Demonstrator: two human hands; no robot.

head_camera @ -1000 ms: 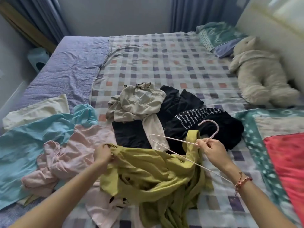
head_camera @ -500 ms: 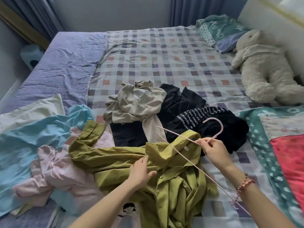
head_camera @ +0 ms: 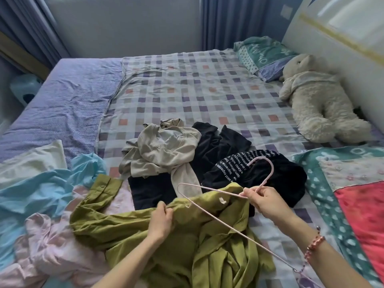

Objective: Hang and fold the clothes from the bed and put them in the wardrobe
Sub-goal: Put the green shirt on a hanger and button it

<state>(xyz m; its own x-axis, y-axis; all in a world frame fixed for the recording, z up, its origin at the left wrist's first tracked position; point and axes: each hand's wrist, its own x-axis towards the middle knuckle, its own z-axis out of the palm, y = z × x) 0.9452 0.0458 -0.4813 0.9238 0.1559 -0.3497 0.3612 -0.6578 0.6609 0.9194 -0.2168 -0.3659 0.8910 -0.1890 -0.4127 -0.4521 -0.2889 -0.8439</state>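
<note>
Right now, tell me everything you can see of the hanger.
The hanger is a thin, pale pink wire-like triangle with a curved hook. The right hand pinches its neck just below the hook, holding it tilted over the bed, hook pointing away. One long side runs across the green shirt toward the right wrist. Its far corner sits near the left hand, which grips the shirt.
</note>
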